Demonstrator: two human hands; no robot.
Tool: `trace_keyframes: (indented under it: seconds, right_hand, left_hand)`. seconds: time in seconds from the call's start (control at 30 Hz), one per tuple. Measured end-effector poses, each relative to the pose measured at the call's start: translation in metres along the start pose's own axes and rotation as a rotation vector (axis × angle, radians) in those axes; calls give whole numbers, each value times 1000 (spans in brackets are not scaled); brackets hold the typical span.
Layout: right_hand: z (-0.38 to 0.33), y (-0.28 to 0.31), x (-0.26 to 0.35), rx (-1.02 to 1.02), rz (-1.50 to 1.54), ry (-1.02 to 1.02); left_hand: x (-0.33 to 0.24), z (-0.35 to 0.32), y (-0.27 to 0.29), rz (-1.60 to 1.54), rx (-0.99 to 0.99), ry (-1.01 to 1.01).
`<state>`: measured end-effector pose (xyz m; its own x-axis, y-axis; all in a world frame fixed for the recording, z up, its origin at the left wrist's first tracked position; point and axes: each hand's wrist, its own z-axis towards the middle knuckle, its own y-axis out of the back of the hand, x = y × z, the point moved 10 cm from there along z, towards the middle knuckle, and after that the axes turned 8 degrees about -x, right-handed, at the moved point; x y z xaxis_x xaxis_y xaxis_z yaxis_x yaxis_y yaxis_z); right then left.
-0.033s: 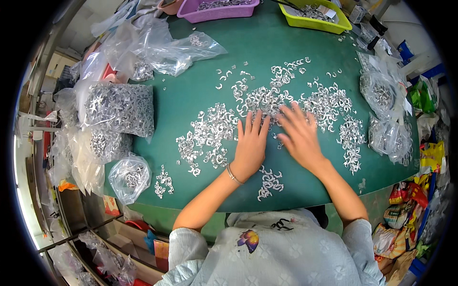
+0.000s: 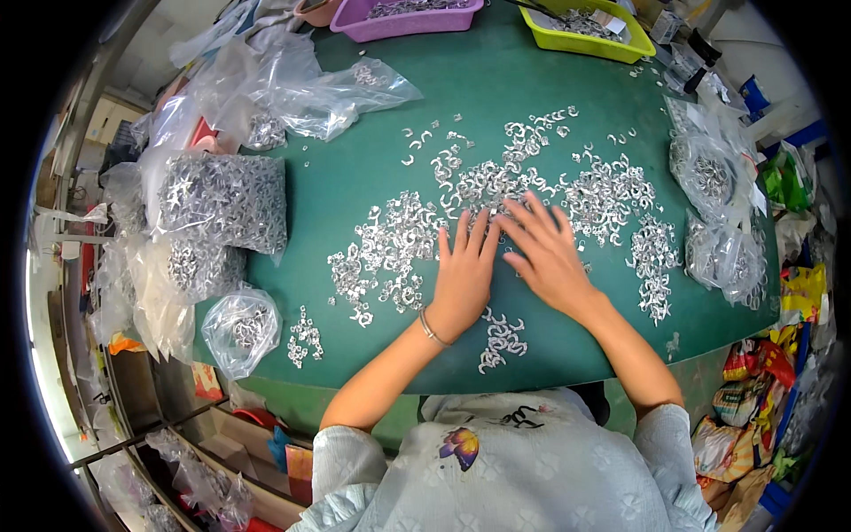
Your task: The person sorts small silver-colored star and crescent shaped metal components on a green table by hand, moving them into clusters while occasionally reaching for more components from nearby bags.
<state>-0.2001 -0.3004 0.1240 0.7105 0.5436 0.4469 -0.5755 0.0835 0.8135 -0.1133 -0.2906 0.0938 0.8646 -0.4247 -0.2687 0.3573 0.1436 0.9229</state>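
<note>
Small silvery crescent-shaped metal pieces [image 2: 487, 183] lie in a loose central heap on the green tabletop. My left hand [image 2: 464, 273] reaches the heap's near edge, fingers stretched forward and slightly apart. Close beside it, my right hand [image 2: 551, 259] has its fingers spread, their tips over the heap's near right side. Neither hand shows anything gripped, and the pieces under the fingertips are partly hidden. More of the same pieces spread out to the left [image 2: 394, 244] and right [image 2: 612, 195]. A small cluster [image 2: 503, 341] sits between my forearms, near the table's front edge.
At the left are a large clear bag of star-like metal pieces [image 2: 222, 204] and a smaller open bag [image 2: 241, 332]. Purple [image 2: 408, 28] and yellow-green [image 2: 585, 44] trays stand at the back. Filled clear bags [image 2: 722, 257] line the right edge of the green table [image 2: 372, 355].
My right hand has shifted a little to the left, closer to my left hand. My left hand has barely moved.
</note>
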Motion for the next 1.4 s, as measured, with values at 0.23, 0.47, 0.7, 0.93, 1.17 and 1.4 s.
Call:
trace_keyframes:
  seconds: [0.23,0.47,0.7,0.93,1.17,1.4]
  right_hand:
    - [-34,16,-36,33,-236,-119]
    - [-7,5,3,-21,-76,-45]
    - [-28,13,-28,7,-195,-175]
    - [0,-23,0,151,-141,47]
    - [-52,27,-30,127,-318,-179]
    - [-62,5,6,297,-186,-54]
  left_hand:
    - [35,-46,33,62,29,81]
    - [4,-12,18,-50,-17,37]
    - [-7,-42,15,-177,117,-34]
    - [-13,-22,6,-113,31,-56]
    - [-3,-65,34,-65,67,0]
    - [-24,-79,29,-258,123,-94]
